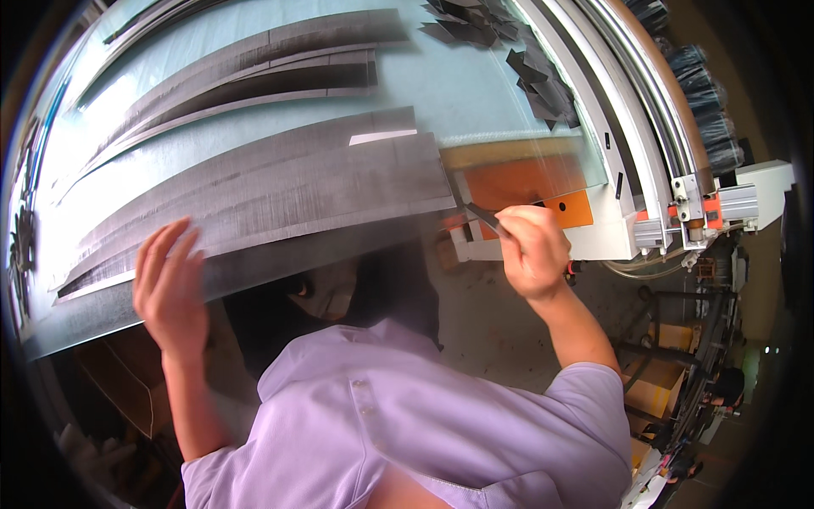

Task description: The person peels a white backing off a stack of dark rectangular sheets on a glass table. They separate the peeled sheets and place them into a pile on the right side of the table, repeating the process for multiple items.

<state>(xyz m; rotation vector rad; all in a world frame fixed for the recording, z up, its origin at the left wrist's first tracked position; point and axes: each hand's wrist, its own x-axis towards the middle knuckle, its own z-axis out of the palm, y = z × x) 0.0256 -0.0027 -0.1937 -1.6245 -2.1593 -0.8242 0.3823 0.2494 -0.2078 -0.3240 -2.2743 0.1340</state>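
Note:
Long dark grey sheet strips (pixel 339 187) lie layered on a glass-topped table (pixel 475 102), with their near edges toward me. My left hand (pixel 172 284), slightly smeared by motion, is at the left near edge of these strips. Its fingers are stretched out and hold nothing that I can see; I cannot tell whether they touch the sheet. My right hand (pixel 536 248) is closed in a pinch just past the strips' right end. From its fingertips a thin, dark, pointed piece (pixel 482 214) sticks out toward the strips.
More dark strips (pixel 297 81) lie farther back on the glass. Heaps of dark angular offcuts (pixel 543 85) rest at the far right. A white frame with metal rails (pixel 678 110) borders the right side, and an orange panel (pixel 570 208) shows beside my right hand. Cardboard boxes (pixel 657 373) stand lower right.

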